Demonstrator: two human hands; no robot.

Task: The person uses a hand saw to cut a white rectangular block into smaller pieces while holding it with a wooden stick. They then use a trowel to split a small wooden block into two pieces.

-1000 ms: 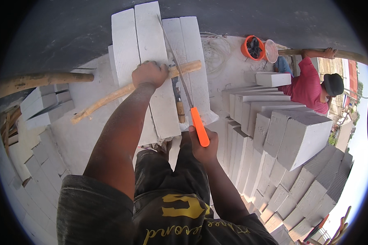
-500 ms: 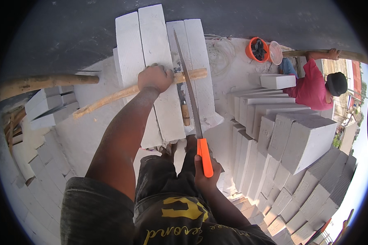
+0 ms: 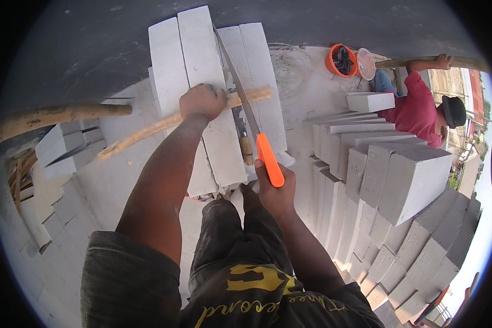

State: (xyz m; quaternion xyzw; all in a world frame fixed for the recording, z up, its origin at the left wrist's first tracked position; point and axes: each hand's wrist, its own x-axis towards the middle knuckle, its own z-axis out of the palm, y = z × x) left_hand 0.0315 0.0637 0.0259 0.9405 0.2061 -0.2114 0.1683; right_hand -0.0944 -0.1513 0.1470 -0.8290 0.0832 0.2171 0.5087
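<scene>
My left hand (image 3: 202, 101) is closed around a wooden stick (image 3: 147, 132), pressing it down on top of white blocks (image 3: 204, 54). The stick slants across the blocks, its right end reaching over the right-hand blocks (image 3: 259, 60). In my right hand (image 3: 277, 188) is the orange handle of a handsaw (image 3: 240, 87). The blade points away from me and crosses the stick near its right end. Between the two pairs of blocks lies a tool with a wooden handle (image 3: 246, 149), partly hidden.
Stacked white blocks (image 3: 404, 180) stand to my right, with more blocks (image 3: 65, 145) at the left. An orange bucket (image 3: 341, 60) holds dark pieces. At far right, a person in a pink shirt (image 3: 418, 112) grips a pole (image 3: 402, 63). Another pole (image 3: 60, 117) juts in at left.
My right hand has pushed the saw forward, away from me, so its handle is now closer to the stick. The left hand still holds the stick in place.
</scene>
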